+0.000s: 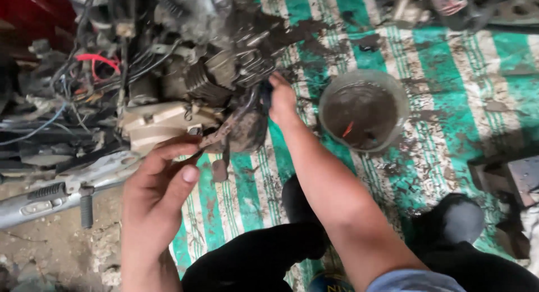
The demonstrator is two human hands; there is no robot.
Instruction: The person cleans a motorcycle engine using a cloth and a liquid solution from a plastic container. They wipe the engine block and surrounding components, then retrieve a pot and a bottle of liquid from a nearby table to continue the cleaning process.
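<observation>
A grimy motorcycle engine [191,73] with cooling fins sits in its frame at the upper left. My right hand [282,101] reaches in at the engine's lower right side, fingers closed around a dark, dirty part there; what it grips is partly hidden. My left hand [157,185] hovers below the engine's pale crankcase cover [163,121], fingers spread and curled, its thumb near a muddy lever [224,137]. It holds nothing that I can see.
A round bowl [364,109] of dark oily liquid stands right of my right hand on a green-and-white striped mat [449,90]. A footpeg and metal bar [67,194] lie at the left. Red and black wires [95,62] hang upper left. My dark-clothed knees fill the bottom.
</observation>
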